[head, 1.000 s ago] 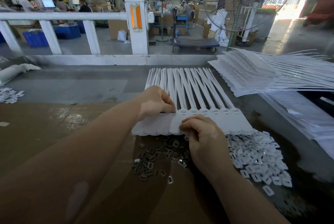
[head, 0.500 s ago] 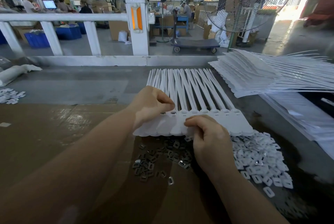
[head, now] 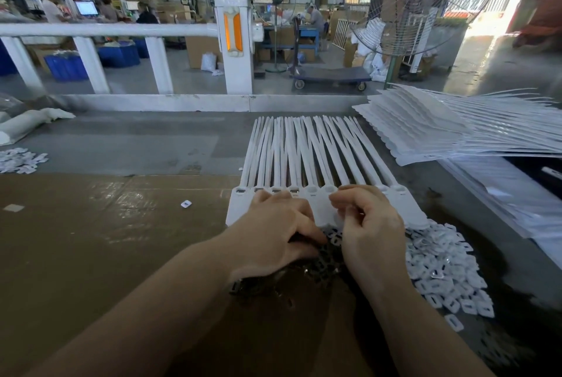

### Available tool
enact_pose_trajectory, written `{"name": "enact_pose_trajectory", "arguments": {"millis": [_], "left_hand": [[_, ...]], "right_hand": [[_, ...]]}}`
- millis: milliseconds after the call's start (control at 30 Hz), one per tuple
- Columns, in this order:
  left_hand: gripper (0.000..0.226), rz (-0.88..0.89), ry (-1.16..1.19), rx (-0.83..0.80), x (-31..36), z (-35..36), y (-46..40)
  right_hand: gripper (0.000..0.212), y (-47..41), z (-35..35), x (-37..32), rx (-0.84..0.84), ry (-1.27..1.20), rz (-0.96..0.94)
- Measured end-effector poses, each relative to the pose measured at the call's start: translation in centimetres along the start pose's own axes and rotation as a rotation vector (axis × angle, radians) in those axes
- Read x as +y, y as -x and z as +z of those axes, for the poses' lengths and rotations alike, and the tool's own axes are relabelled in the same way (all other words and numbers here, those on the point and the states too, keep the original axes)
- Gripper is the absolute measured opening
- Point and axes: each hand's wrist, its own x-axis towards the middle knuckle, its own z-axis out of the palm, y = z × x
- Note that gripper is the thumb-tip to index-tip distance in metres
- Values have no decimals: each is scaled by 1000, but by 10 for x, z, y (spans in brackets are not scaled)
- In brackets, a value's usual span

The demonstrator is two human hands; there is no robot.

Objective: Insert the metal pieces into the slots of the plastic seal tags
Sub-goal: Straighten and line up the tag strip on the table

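A joined strip of white plastic seal tags (head: 322, 212) lies flat on the bench, heads toward the person and tails fanning away to the far side. On the four heads at the left end of the strip, dark inserts show in the slots (head: 267, 191); these appear filled. The next two heads to the right show pale, open slots. Heads further right are partly hidden behind the right hand, and the visible ones at the right end look unfilled. By this count the strip is judged under half done.

The left hand (head: 273, 233) rests on the near edge of the strip, fingers curled over the loose metal pieces (head: 328, 261) lying just near of the tags; whether it holds one cannot be told. The right hand (head: 368, 224) is raised over the middle heads, thumb and forefinger drawn together as if pinching; nothing is discernible between them.

A heap of small white plastic parts (head: 441, 270) lies to the right. A large stack of further tag strips (head: 441, 127) waits at far right, so considerable work remains.
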Motion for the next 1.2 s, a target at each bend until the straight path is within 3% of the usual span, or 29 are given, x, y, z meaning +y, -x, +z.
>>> {"name": "enact_pose_trajectory", "arguments": {"millis": [433,800,933,1200], "left_hand": [[26,105,-134,44,10,19,0],[13,48,49,115,11,16,2],[8,32,237,152,9,13,2],[15,-48,489,198,6,7,2]], "right_hand": [[29,0,1,2,-14,26,-5],[28,-1,0,2,-9,24,-20],[29,-2,0,3,-12,19,-11],[28,-2,0,3,-11,-9,12]]}}
